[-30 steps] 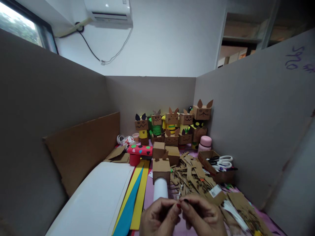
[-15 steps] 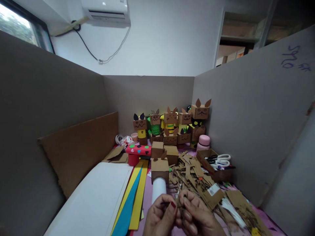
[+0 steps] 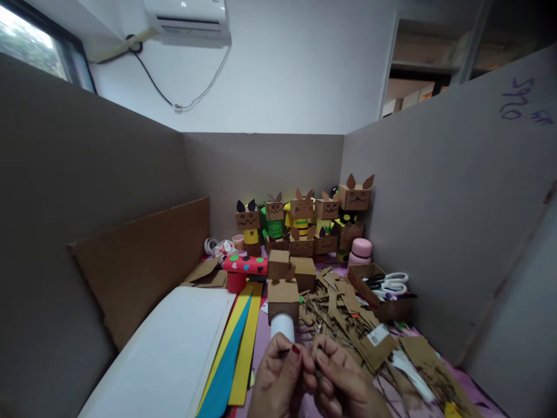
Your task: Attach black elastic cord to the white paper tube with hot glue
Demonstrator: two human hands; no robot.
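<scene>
Low in the head view, my left hand and my right hand are held close together, each with thumb and fingers pinched. What they grip is small and mostly hidden by the fingers, so I cannot make it out. Just beyond them lies a white paper tube, its far end against a cardboard box head with a pointed ear on top. Loose cardboard scraps spread out past my right hand.
Sheets of white paper and yellow card lie at left. A red spotted paper piece stands behind. At right, a cardboard tray holds scissors beside a pink bottle. Cardboard animal figures line the back.
My hands have shifted slightly left, and the fingertips have drawn a little apart. A brownish bit that showed between them is now mostly hidden.
</scene>
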